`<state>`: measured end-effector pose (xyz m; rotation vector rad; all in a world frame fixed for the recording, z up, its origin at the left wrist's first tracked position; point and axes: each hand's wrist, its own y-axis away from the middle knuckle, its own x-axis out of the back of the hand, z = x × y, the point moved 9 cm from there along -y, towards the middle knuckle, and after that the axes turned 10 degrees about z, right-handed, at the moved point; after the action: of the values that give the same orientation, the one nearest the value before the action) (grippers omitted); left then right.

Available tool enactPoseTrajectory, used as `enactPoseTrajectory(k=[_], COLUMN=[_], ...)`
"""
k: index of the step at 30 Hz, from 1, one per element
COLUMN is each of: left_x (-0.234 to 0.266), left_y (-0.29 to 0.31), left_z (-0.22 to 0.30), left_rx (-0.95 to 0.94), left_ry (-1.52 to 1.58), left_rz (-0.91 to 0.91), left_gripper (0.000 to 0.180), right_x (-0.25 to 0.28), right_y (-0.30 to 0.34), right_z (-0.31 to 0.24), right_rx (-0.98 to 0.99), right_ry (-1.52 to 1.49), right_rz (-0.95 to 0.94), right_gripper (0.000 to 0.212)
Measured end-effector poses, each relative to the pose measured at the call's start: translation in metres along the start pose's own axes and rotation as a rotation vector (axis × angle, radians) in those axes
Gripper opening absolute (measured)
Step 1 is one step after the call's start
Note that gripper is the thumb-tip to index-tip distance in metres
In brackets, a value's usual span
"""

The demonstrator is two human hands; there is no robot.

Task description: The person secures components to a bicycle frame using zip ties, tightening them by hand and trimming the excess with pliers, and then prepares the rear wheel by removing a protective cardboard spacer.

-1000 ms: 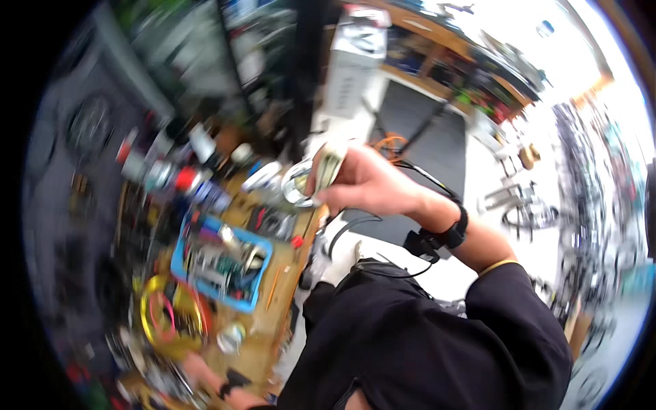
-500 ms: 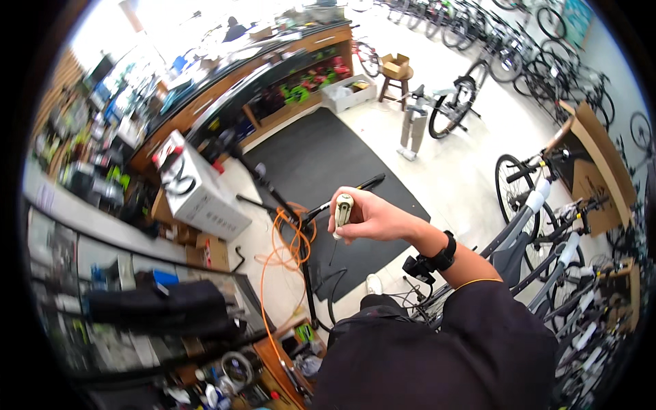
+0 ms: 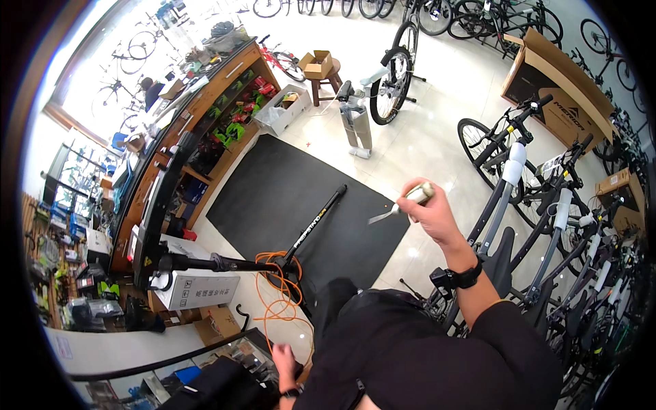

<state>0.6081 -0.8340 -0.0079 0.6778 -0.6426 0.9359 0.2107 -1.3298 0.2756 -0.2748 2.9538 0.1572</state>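
Note:
My right hand (image 3: 436,213) is raised over the right edge of the black mat (image 3: 273,178). Its fingers are closed round a small tool with a pale handle (image 3: 421,196). From the handle a thin metal blade points left and slightly down; its exact kind is unclear. A black strap with a small device circles that wrist. Low in the view, my left hand (image 3: 282,358) hangs beside the orange hose (image 3: 277,316), above the counter edge. Its fingers look curled but are too blurred to read.
A black repair stand (image 3: 318,220) spreads its legs over the mat, with the orange hose coiled at its base. Several bicycles (image 3: 523,174) line the right side. At the left are a workbench (image 3: 198,113) and a white box (image 3: 205,287). A stool (image 3: 324,85) stands beyond the mat.
My right hand has moved to the right with the tool, whose blade now points left. My left hand has come into view at the bottom. The whole view has shifted.

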Motion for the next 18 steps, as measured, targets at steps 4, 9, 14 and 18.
enactPoseTrajectory(k=[4, 9, 14, 18], left_x=[-0.075, -0.177, -0.281, -0.343], left_y=[-0.100, -0.170, -0.278, -0.330], left_z=[0.090, 0.172, 0.214, 0.402], left_rx=[-0.056, -0.216, -0.238, -0.533], left_ry=[-0.069, -0.482, -0.455, -0.667], left_rz=[-0.251, -0.652, -0.762, -0.756], left_gripper=[0.022, 0.030, 0.034, 0.029], right_x=[0.042, 0.086, 0.123, 0.153], right_y=[-0.028, -0.088, -0.180, -0.252], right_z=[0.027, 0.049, 0.061, 0.041], right_rx=[-0.025, -0.138, -0.182, -0.180], right_ry=[-0.124, -0.206, -0.264, -0.024], right_rz=[0.191, 0.368, 0.453, 0.550], right_gripper=[0.012, 0.019, 0.024, 0.020])
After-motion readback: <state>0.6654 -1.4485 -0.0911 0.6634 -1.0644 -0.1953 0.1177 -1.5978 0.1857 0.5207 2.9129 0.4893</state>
